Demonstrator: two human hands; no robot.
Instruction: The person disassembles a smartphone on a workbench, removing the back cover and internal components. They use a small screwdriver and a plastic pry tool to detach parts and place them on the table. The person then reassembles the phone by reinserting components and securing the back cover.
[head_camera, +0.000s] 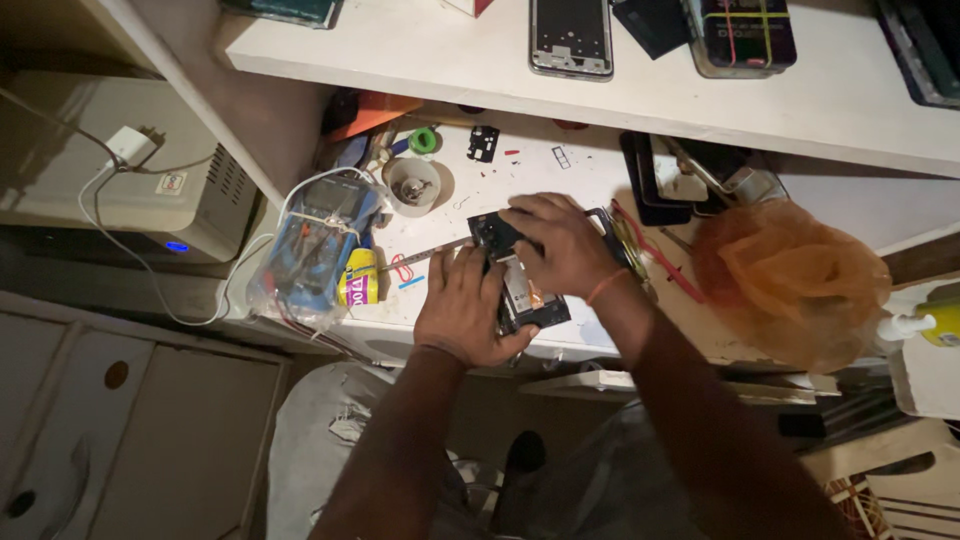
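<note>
**Head view: 2 hands on an opened phone at the bench edge**

Head camera looks straight down, and the biggest thing here is the white workbench (600, 180), with a white shelf (480, 60) running across at 12 o'clock. On that shelf lies a bare phone frame (570, 38). Out at 3 o'clock sits a crumpled orange plastic bag (795, 280). Over at 9 o'clock, a blue multimeter in a clear bag (315, 250), and beside it a small yellow tube (358, 280).

Now the centre: the opened phone (525, 295) lies flat near the front edge, back off, dark insides showing. The left hand (462, 305) clamps its lower left side, fingers curled over the edge. The right hand (560, 240) presses down on the top end from 1 o'clock, fingers bent and closed onto the body. A thin metal tool (435, 250) pokes out at 9 o'clock from between the hands; which hand grips it, I cannot tell.

Smaller still: a white round cup of small parts (412, 185) at 11 o'clock.

My read: steady pressure matters here. Keep the phone pinned flat, work the tool shallow, and keep loose parts away from the edge.
</note>
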